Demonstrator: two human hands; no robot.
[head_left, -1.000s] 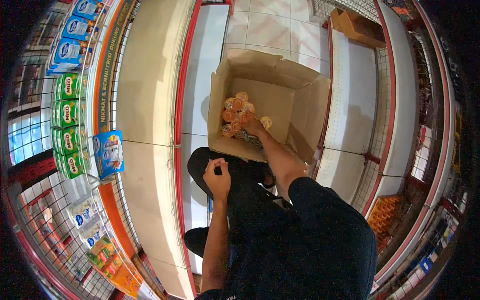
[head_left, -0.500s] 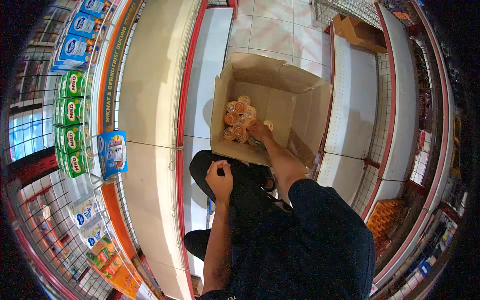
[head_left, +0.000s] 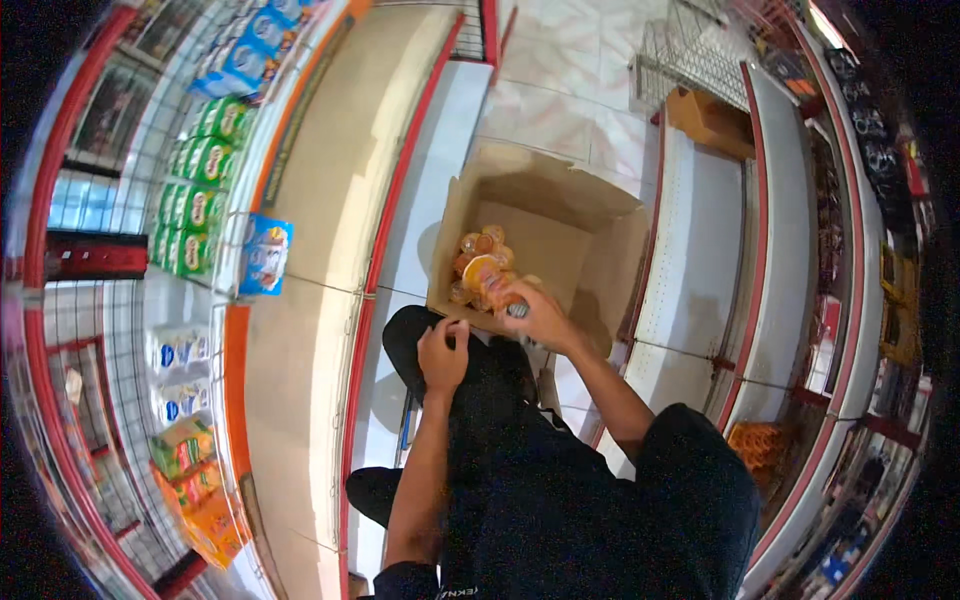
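Observation:
My right hand (head_left: 535, 315) is closed round an orange bottle (head_left: 486, 277) with a dark grey end, tilted over the near left part of an open cardboard box (head_left: 610, 225). Below and behind it, several more orange bottles (head_left: 494, 236) stand bunched in the box's left corner, their round tops showing; the held bottle hides some of them. My left hand (head_left: 442, 358) hovers by my knee, just outside the box's near edge. Its fingers are loosely bent, with a gap to the thumb, and nothing shows in it.
A long beige shelf (head_left: 330, 200) with a red edge runs along the left. Beyond it stand green packs (head_left: 200, 165), blue packs (head_left: 255, 55) and orange packs (head_left: 205, 505). White shelving (head_left: 690, 240) lines the right, holding a smaller carton (head_left: 710, 122). A wire basket (head_left: 690, 60) is at the far right.
My right hand has come up and nearer from among the bottles, bringing one out in its grip. The view has tilted and shifted; my left hand stays near the knee.

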